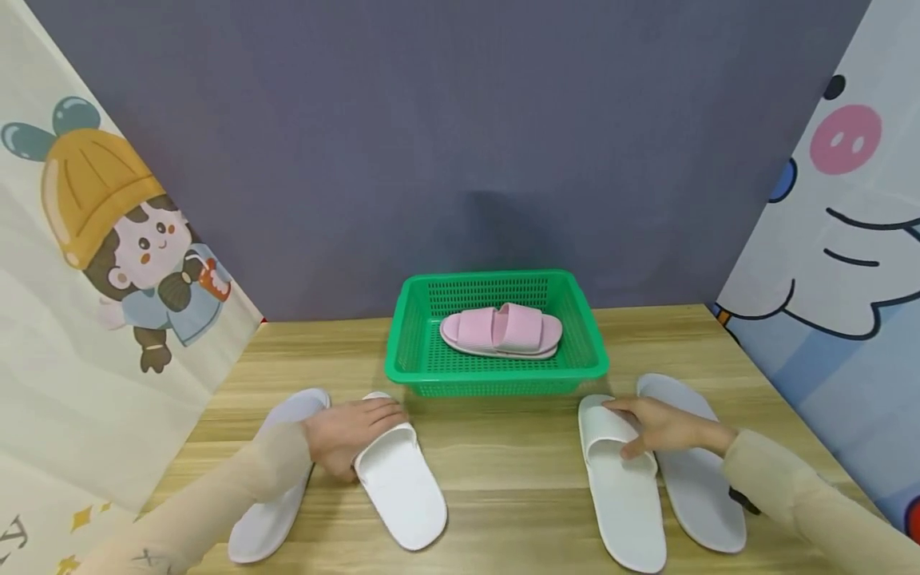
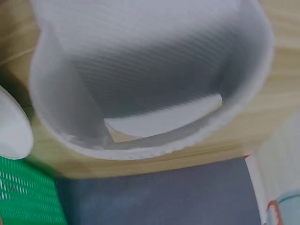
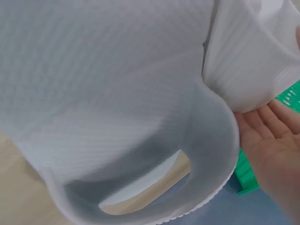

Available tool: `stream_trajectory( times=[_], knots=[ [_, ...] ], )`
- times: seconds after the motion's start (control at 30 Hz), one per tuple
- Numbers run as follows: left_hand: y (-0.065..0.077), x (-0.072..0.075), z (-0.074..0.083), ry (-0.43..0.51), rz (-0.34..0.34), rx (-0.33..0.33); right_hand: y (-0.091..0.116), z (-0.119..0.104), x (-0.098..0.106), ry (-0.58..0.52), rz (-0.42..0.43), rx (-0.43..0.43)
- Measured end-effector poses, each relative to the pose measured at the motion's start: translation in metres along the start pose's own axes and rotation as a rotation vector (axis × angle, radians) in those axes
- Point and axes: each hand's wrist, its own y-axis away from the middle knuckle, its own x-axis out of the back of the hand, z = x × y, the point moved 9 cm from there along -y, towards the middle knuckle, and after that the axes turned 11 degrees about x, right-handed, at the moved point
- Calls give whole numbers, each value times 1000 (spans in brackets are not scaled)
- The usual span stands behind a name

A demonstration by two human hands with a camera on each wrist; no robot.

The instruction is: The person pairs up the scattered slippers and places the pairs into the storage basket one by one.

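Observation:
Two pairs of white slippers lie on a wooden table. My left hand (image 1: 352,435) grips the strap of the left pair's inner slipper (image 1: 410,499), fingers over its top. Beside it, partly under my sleeve, is the outer slipper (image 1: 267,523), whose strap opening (image 2: 154,84) fills the left wrist view; that hand is out of sight there. With thumb and fingers across its strap, my right hand (image 1: 664,423) holds the right pair's inner slipper (image 1: 628,519). The outer slipper (image 1: 707,511) lies beneath my right wrist. In the right wrist view, my right fingers (image 3: 267,122) touch the inner slipper's side.
A green plastic basket (image 1: 496,378) stands at the back middle of the table (image 1: 503,455), holding pink slippers (image 1: 474,329). Behind it rises a dark grey wall (image 1: 460,160). Printed cloths with cartoon figures flank the table on the left and right.

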Motion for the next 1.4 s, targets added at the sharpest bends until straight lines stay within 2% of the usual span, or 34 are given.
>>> stream_trajectory(
  times=[0.13,0.23,0.43,0.53,0.83,1.03,1.2,1.4],
  knots=[
    [0,11,-5,57,73,108,4,0,2,66,53,-11],
    [1,19,-5,75,134,156,8,-1,4,89,114,-37],
    [3,39,2,86,301,216,21,-3,10,18,258,-159],
    [6,47,4,66,368,241,27,-6,13,0,310,-187],
    [8,62,6,-6,470,279,42,-15,26,1,412,-200],
    [2,78,7,-29,539,284,54,-23,45,34,466,-204],
    [-4,93,5,-40,566,296,61,-30,60,33,481,-219],
    [-13,109,-2,-66,606,341,64,-40,78,34,508,-205]
  ],
)
